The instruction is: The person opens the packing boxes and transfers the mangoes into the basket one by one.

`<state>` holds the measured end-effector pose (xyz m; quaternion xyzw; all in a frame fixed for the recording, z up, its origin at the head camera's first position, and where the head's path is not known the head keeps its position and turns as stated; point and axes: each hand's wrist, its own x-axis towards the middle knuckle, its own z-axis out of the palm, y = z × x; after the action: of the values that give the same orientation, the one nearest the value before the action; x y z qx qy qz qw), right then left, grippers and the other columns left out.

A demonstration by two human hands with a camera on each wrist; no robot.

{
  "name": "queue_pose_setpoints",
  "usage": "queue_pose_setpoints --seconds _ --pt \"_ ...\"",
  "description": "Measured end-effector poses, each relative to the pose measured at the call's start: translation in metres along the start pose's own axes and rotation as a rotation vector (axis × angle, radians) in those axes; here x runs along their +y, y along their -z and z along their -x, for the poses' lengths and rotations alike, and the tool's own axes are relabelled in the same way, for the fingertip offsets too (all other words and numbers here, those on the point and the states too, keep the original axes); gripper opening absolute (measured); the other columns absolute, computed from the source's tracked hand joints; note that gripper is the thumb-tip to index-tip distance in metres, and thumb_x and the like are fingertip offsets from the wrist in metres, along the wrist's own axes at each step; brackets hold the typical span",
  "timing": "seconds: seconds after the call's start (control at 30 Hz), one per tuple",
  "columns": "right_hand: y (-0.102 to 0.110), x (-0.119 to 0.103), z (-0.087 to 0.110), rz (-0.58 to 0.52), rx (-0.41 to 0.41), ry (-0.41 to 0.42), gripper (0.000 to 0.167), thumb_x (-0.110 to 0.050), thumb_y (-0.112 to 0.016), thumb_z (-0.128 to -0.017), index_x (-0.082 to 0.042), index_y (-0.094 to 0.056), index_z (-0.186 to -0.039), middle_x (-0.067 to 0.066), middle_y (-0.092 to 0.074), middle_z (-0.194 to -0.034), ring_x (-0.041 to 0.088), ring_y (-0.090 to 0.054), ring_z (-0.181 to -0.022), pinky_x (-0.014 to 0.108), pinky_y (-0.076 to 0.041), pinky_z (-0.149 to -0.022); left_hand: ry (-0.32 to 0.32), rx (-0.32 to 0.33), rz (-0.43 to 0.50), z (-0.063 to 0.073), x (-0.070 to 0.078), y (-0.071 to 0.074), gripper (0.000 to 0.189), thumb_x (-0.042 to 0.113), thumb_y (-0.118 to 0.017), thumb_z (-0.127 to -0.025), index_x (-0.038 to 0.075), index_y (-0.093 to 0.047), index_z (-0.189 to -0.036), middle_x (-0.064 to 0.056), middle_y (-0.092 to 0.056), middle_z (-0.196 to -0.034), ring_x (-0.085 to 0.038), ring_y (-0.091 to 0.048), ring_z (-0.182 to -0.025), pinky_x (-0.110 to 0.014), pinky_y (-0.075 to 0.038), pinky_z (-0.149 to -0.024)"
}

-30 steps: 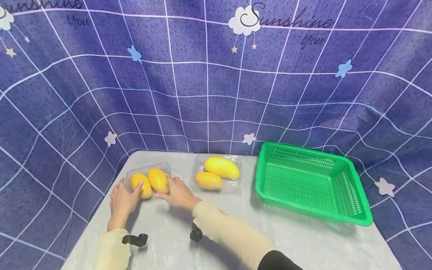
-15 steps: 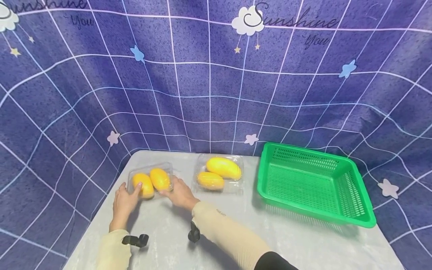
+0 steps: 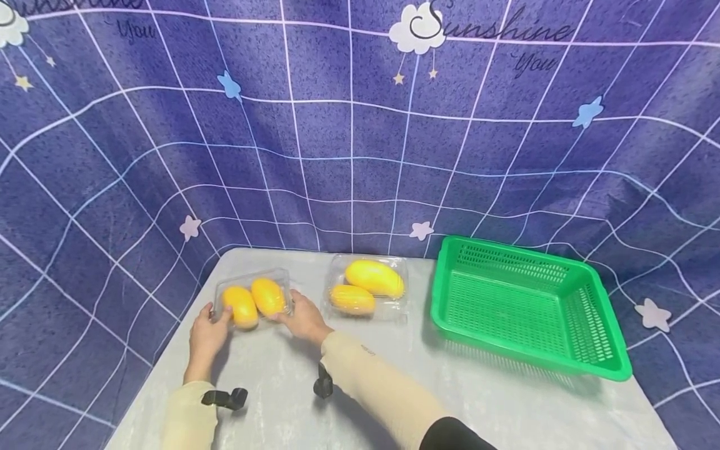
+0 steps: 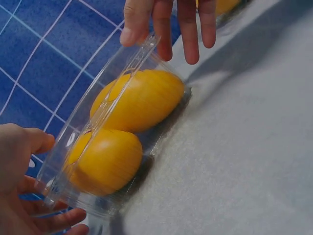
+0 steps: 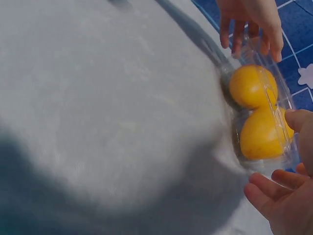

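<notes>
Two yellow mangoes (image 3: 240,307) sit in a clear plastic clamshell box (image 4: 73,132) on the tabletop. My left hand (image 3: 207,334) lies at the box's left end, its thumb and spread fingers touching the plastic edge. At the opposite end is my right hand (image 3: 305,317), the thumb by the front corner. In the right wrist view this right hand (image 5: 293,196) has loosely extended fingers, some apart from the box. The left wrist view has the left hand (image 4: 29,181) with straight fingers about the transparent rim. Whether the lid is fully fastened cannot be seen.
A second clear clamshell (image 3: 396,309) with two mangoes (image 3: 374,278) stands to the right at the table's back. Farther right is a green perforated basket (image 3: 506,300). A blue-violet grid-patterned curtain (image 3: 360,137) hangs behind the table (image 3: 281,406).
The left thumb has slid off the mango area to the box's left edge. My right thumb has shifted to the right end. The head view has turned slightly.
</notes>
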<state>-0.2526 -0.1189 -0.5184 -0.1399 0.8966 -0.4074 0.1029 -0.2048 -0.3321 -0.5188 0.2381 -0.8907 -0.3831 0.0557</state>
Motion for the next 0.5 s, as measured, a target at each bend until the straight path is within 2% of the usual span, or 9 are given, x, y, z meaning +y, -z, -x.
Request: queue_pose_setpoints --seconds 0.2,0.43,0.5 --pt "-0.0005 0.0028 -0.0024 -0.014 0.004 0.001 0.073 -0.042 -0.069 -0.088 -0.011 -0.040 -0.147 0.011 -0.061 -0.134 0.028 -0.059 -0.123 0.037 -0.049 -0.104 0.009 0.038 0.057 0.0002 -0.0001 -0.0007 0.067 0.043 -0.044 -0.101 -0.002 -0.030 -0.149 -0.033 -0.037 -0.147 -0.051 -0.033 -0.136 -0.060 -0.025 -0.115" --pt "-0.0029 0.0044 -0.0084 -0.266 0.034 -0.037 0.058 -0.020 -0.074 -0.085 -0.004 -0.050 -0.136 0.012 -0.065 -0.128 0.024 -0.066 -0.112 0.029 -0.055 -0.094 0.001 0.062 0.073 0.0008 -0.0023 -0.0020 0.066 0.042 -0.047 -0.100 -0.003 -0.034 -0.147 -0.032 -0.041 -0.144 -0.049 -0.036 -0.134 -0.059 -0.027 -0.114" --pt "-0.0024 0.0041 -0.0093 -0.309 0.034 -0.046 0.057 -0.018 -0.075 -0.085 -0.003 -0.051 -0.134 0.013 -0.064 -0.127 0.024 -0.066 -0.111 0.030 -0.055 -0.093 -0.004 0.069 0.074 0.0012 -0.0023 -0.0022 0.065 0.041 -0.048 -0.099 -0.003 -0.036 -0.146 -0.032 -0.042 -0.143 -0.049 -0.039 -0.132 -0.059 -0.030 -0.113"
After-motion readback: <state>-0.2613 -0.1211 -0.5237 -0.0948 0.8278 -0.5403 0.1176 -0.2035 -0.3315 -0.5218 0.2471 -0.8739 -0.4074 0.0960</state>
